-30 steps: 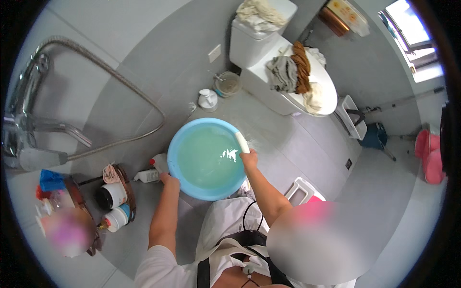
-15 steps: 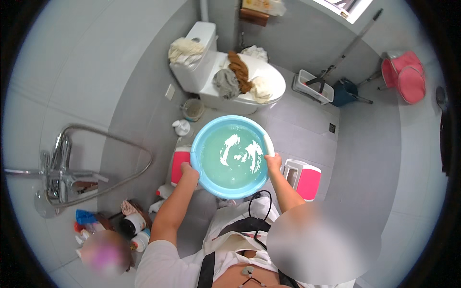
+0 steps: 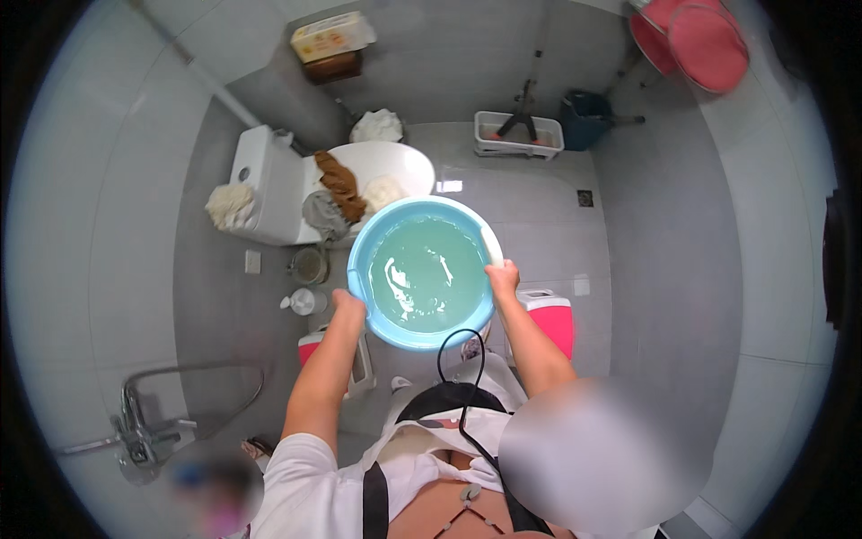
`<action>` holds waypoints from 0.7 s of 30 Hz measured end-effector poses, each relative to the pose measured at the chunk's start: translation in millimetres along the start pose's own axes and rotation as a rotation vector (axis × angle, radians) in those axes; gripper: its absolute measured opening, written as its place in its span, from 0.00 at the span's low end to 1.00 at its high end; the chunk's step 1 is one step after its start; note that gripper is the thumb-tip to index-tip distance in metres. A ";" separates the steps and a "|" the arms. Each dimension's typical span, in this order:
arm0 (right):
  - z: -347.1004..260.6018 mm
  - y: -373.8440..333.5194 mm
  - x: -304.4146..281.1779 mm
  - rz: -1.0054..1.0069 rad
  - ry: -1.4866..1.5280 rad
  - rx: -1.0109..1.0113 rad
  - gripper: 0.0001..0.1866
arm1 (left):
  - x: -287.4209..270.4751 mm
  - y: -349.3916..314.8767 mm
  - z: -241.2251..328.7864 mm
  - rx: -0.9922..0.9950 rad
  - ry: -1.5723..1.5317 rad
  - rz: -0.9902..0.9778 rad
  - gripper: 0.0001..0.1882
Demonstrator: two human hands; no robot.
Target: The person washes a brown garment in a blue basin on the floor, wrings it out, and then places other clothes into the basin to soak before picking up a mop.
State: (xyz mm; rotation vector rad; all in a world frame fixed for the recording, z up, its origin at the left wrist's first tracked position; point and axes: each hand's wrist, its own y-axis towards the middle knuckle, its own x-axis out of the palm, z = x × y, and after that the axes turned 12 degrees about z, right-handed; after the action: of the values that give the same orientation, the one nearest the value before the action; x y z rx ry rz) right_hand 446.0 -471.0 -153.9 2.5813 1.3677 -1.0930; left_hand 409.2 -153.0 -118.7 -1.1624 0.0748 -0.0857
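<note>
A round light-blue basin (image 3: pixel 357 235) of greenish water is held up in front of me, close to level, with bright reflections on the water. My left hand (image 3: pixel 348 308) grips its left rim, fingers mostly hidden under the basin. On the right side, my right hand (image 3: pixel 503 277) is wrapped around the rim just below its white handle part (image 3: pixel 492 246). Beyond the basin, a brown cloth (image 3: pixel 339 182), a grey cloth (image 3: pixel 325 214) and a cream cloth (image 3: pixel 384 192) lie on the closed lid of the white toilet (image 3: pixel 406 160).
Red-and-white stools (image 3: pixel 549 323) stand on both sides of my legs. A pump bottle (image 3: pixel 307 302) and a jar (image 3: pixel 309 265) sit by the left wall, near the shower mixer (image 3: pixel 144 440). A white mop bucket (image 3: pixel 519 148) and a dark-blue bucket (image 3: pixel 585 120) stand at the far wall.
My view has swung to the right, so the toilet now appears farther left. Both hands still hold the basin, and the water's reflections have shifted.
</note>
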 end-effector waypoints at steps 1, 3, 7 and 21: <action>1.3 19.5 -2.6 0.011 0.014 0.026 0.17 | 18.4 -9.5 -10.2 0.003 0.024 -0.007 0.20; -19.8 45.0 -26.4 0.049 0.044 0.072 0.17 | 52.5 -24.5 -31.5 0.009 0.063 -0.021 0.20; -17.3 105.4 -58.2 0.157 0.074 0.181 0.18 | 131.1 -56.9 -77.5 0.002 0.166 -0.083 0.19; 7.3 252.6 -137.3 0.583 0.302 0.435 0.19 | 367.2 -113.2 -256.4 -0.119 0.548 -0.189 0.16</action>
State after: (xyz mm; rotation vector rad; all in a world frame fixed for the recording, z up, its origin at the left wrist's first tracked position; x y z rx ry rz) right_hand 576.4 -727.4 -151.4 3.2342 0.3334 -1.0008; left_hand 744.5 -470.8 -121.4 -1.2358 0.4598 -0.5730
